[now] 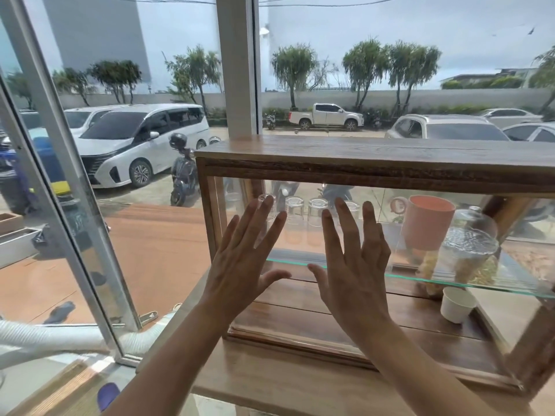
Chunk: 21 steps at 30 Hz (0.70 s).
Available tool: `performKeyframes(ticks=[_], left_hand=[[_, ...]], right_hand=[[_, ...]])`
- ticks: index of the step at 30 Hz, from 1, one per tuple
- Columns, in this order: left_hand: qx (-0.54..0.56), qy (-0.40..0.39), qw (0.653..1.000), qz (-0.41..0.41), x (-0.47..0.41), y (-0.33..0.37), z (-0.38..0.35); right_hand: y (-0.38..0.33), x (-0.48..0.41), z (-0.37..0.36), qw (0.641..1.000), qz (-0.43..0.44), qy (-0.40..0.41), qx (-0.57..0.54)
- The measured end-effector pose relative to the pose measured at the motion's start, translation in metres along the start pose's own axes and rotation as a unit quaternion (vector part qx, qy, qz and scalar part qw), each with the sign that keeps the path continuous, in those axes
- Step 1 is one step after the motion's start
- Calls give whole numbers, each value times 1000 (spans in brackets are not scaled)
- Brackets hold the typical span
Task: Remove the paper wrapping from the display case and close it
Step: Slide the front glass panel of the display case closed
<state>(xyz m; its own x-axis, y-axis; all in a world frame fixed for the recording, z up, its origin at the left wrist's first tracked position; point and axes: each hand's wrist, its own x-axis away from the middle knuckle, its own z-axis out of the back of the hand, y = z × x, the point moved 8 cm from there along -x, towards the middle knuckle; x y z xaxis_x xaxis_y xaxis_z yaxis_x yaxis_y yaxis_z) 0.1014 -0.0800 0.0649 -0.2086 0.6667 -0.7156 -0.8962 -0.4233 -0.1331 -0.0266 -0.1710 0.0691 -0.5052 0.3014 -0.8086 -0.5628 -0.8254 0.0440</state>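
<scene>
A wooden display case (375, 163) with glass panels stands on a wooden counter by the window. My left hand (240, 265) and my right hand (354, 271) lie flat, fingers spread, against the left part of its front glass, side by side and holding nothing. Inside, a glass shelf (450, 280) carries several upturned clear glasses (316, 211), a pink mug (426, 222) and a clear lidded jar (468, 250). A white paper cup (456, 304) sits on the case floor. I see no paper wrapping anywhere in view.
The counter (285, 382) juts out below the case's front. A large window with a slanted white frame (75, 190) is to the left, a white pillar (237, 64) behind the case. Parked cars and scooters are outside.
</scene>
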Motion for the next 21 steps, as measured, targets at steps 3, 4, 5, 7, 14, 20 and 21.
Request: performKeyframes(ticks=[3,4,5,7,14,20,21], left_hand=[[-8,-2,1000,3,1,-5,-1],[-8,-3,1000,3,2,-6,-1],[-6,-3,1000,3,2,-6,-1],[0,-1,1000,2,2,-5,0],[0,-8,1000,8,3,-3,0],[-2,-7,1000,8,4,-2,2],[-1,-4,1000,7,4,-2,3]], right_hand=[[-2,-1,-3,1000,-3,-11,-1],[-3,-1,-4,1000,-3,-15,0],[-3,-1,-4,1000,-2,-16,2],[-2,0,-2,1000,-7,-17,16],[-1,2,1,998,-36,-49,21],[-3,1,4,998,-44,-52,-6],[-4,1,4,998,-43,-54,-11]])
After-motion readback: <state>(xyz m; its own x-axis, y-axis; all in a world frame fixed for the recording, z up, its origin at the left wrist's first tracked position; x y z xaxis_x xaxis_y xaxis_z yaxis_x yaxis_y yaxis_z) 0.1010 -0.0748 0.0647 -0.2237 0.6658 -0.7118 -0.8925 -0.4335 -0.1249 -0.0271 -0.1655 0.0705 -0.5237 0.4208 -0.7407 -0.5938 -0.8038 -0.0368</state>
